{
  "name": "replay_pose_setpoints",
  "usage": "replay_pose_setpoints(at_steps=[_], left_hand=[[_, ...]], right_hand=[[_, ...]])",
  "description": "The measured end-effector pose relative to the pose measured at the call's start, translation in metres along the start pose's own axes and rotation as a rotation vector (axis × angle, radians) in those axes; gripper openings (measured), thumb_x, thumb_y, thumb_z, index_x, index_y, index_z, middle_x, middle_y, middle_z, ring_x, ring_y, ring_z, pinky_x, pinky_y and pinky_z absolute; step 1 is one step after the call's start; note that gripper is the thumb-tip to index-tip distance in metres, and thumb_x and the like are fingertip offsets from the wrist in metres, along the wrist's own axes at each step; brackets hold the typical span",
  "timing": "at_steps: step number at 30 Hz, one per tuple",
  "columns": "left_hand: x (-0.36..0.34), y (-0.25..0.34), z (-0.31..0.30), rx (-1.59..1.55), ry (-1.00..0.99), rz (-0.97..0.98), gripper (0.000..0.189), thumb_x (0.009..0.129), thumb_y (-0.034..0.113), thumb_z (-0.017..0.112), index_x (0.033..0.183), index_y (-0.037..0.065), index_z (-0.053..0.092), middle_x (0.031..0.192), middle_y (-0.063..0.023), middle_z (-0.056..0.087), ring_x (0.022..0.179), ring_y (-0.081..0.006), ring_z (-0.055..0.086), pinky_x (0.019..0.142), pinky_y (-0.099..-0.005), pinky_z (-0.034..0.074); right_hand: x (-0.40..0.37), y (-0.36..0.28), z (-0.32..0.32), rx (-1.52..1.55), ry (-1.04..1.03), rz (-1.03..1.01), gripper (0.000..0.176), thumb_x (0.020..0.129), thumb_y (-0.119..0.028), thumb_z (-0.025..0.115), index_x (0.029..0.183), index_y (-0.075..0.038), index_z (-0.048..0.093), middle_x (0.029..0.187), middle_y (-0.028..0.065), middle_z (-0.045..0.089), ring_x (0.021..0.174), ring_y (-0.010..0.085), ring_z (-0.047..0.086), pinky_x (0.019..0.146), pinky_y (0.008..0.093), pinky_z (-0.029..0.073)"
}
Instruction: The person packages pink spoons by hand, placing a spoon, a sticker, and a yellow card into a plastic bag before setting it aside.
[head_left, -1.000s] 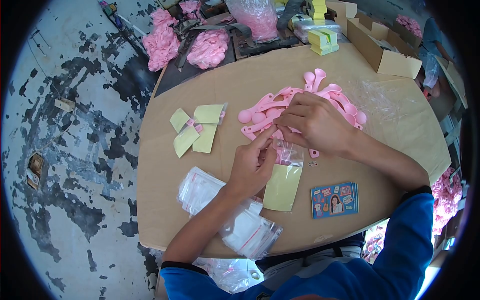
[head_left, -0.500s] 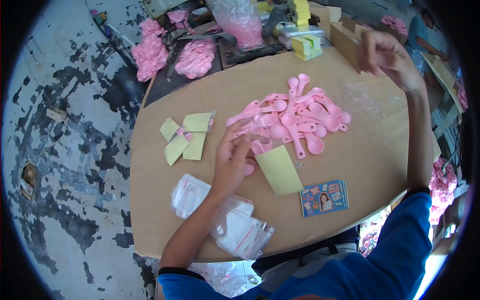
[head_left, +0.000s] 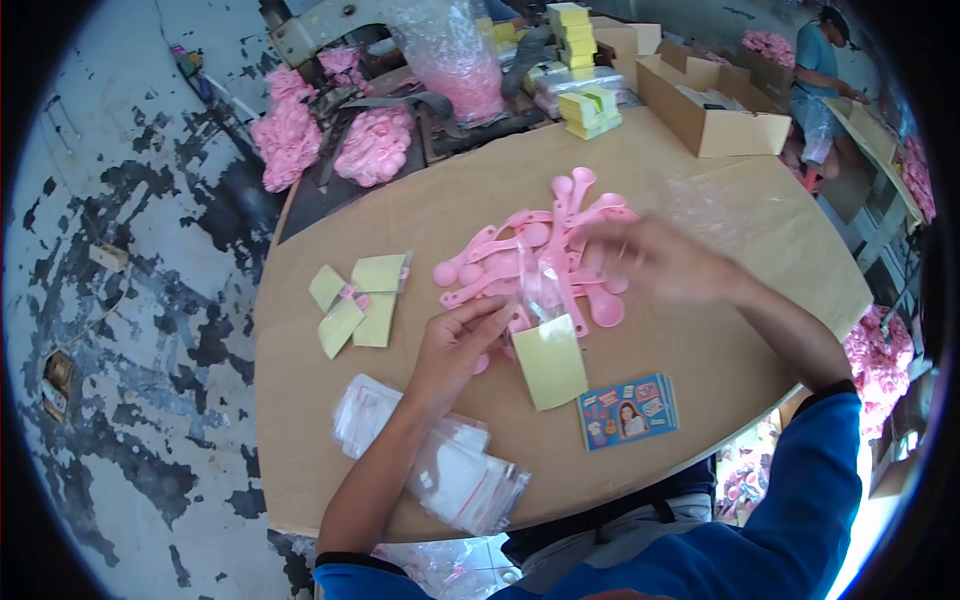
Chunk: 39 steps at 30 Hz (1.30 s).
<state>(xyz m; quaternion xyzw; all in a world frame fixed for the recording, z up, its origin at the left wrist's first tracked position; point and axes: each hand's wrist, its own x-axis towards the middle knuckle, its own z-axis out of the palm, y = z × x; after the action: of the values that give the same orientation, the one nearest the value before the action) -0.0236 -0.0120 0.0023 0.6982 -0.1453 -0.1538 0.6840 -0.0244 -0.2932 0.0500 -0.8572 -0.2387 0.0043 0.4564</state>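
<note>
Your left hand [head_left: 455, 350] has the clear bag [head_left: 549, 355] pinched, spoon pile [head_left: 504, 266] at the bag's 12 o'clock; right hand [head_left: 660, 262] is a blur toward 2, can't tell its grip; imo a loose pinch could let the bag slip

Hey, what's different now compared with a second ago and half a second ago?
The right hand left the clear bag, swung out toward the cardboard box, and is now back, blurred, over the pink spoons. The left hand keeps hold of the bag with its yellow card. The blue cards and finished-looking packets stayed put.
</note>
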Motion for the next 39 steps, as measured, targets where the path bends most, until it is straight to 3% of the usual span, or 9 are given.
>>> replay_pose_setpoints(at_steps=[4, 5, 8, 9, 12, 15, 23, 31, 39], left_hand=[[0.002, -0.004, -0.002, -0.146, 0.046, 0.063, 0.031, 0.096, 0.016, 0.056, 0.121, -0.004, 0.057, 0.106, -0.0089, 0.065, 0.091, -0.0140, 0.065, 0.077, -0.0273, 0.054], [0.004, -0.005, -0.003, -0.181, 0.063, 0.077, 0.032, 0.097, 0.016, 0.056, 0.122, -0.004, 0.057, 0.106, -0.0089, 0.065, 0.091, -0.0139, 0.065, 0.076, -0.0272, 0.054], [0.005, -0.001, -0.006, -0.217, 0.096, 0.060, 0.034, 0.096, 0.017, 0.057, 0.126, -0.001, 0.055, 0.106, -0.0080, 0.065, 0.089, -0.0131, 0.065, 0.075, -0.0262, 0.054], [0.007, -0.003, -0.007, -0.196, 0.099, 0.024, 0.033, 0.096, 0.017, 0.057, 0.125, 0.000, 0.056, 0.105, -0.0078, 0.066, 0.088, -0.0128, 0.065, 0.074, -0.0259, 0.054], [0.004, -0.001, -0.003, -0.103, 0.111, 0.007, 0.029, 0.096, 0.017, 0.058, 0.119, 0.001, 0.061, 0.101, -0.0063, 0.067, 0.082, -0.0110, 0.065, 0.070, -0.0246, 0.055], [0.001, 0.000, 0.000, -0.093, 0.135, 0.030, 0.027, 0.095, 0.016, 0.059, 0.117, 0.001, 0.064, 0.097, -0.0053, 0.068, 0.078, -0.0100, 0.065, 0.066, -0.0239, 0.054], [0.002, -0.008, -0.002, -0.068, 0.133, 0.151, 0.025, 0.096, 0.013, 0.056, 0.116, 0.000, 0.063, 0.098, -0.0068, 0.067, 0.082, -0.0107, 0.065, 0.071, -0.0247, 0.054], [0.005, -0.001, -0.004, -0.101, 0.059, -0.005, 0.030, 0.096, 0.015, 0.056, 0.123, 0.001, 0.058, 0.102, -0.0046, 0.066, 0.090, -0.0087, 0.063, 0.077, -0.0249, 0.052], [0.004, -0.003, -0.007, -0.052, -0.016, 0.107, 0.030, 0.098, 0.013, 0.051, 0.124, 0.000, 0.057, 0.111, -0.0074, 0.064, 0.098, -0.0117, 0.062, 0.084, -0.0281, 0.051]], right_hand=[[0.027, -0.001, 0.060, 0.318, -0.285, -0.066, 0.039, 0.092, -0.033, 0.063, 0.114, -0.002, 0.063, 0.078, 0.0033, 0.065, 0.066, 0.0087, 0.058, 0.059, 0.0268, 0.048], [0.030, -0.009, 0.057, 0.324, -0.302, 0.121, 0.039, 0.091, -0.034, 0.066, 0.115, -0.003, 0.063, 0.079, 0.0020, 0.065, 0.063, 0.0050, 0.057, 0.051, 0.0227, 0.045], [0.041, 0.020, 0.082, 0.407, -0.101, -0.038, 0.037, 0.091, -0.030, 0.066, 0.116, -0.003, 0.063, 0.081, 0.0015, 0.066, 0.058, 0.0030, 0.055, 0.044, 0.0206, 0.040], [0.048, 0.020, 0.094, 0.535, 0.004, -0.206, 0.034, 0.091, -0.026, 0.066, 0.118, -0.004, 0.062, 0.085, 0.0023, 0.068, 0.062, 0.0023, 0.057, 0.044, 0.0193, 0.042], [0.032, 0.017, 0.076, 0.433, -0.134, 0.107, 0.033, 0.092, -0.020, 0.064, 0.122, -0.005, 0.061, 0.092, 0.0047, 0.069, 0.075, 0.0049, 0.062, 0.055, 0.0198, 0.049], [0.028, 0.017, 0.081, 0.528, -0.115, -0.007, 0.033, 0.093, -0.017, 0.062, 0.124, -0.006, 0.060, 0.094, 0.0038, 0.069, 0.078, 0.0047, 0.061, 0.059, 0.0196, 0.050], [0.031, 0.016, 0.079, 0.630, -0.219, 0.052, 0.030, 0.095, -0.019, 0.060, 0.123, -0.006, 0.061, 0.083, -0.0003, 0.067, 0.063, 0.0021, 0.055, 0.050, 0.0191, 0.044], [0.031, 0.027, 0.079, 0.512, -0.124, 0.038, 0.028, 0.096, -0.022, 0.059, 0.119, -0.006, 0.064, 0.076, 0.0001, 0.065, 0.048, 0.0033, 0.053, 0.042, 0.0195, 0.040], [0.033, 0.036, 0.083, 0.520, -0.011, -0.075, 0.024, 0.096, -0.011, 0.056, 0.116, -0.006, 0.066, 0.084, 0.0023, 0.068, 0.055, 0.0026, 0.057, 0.048, 0.0185, 0.046]])
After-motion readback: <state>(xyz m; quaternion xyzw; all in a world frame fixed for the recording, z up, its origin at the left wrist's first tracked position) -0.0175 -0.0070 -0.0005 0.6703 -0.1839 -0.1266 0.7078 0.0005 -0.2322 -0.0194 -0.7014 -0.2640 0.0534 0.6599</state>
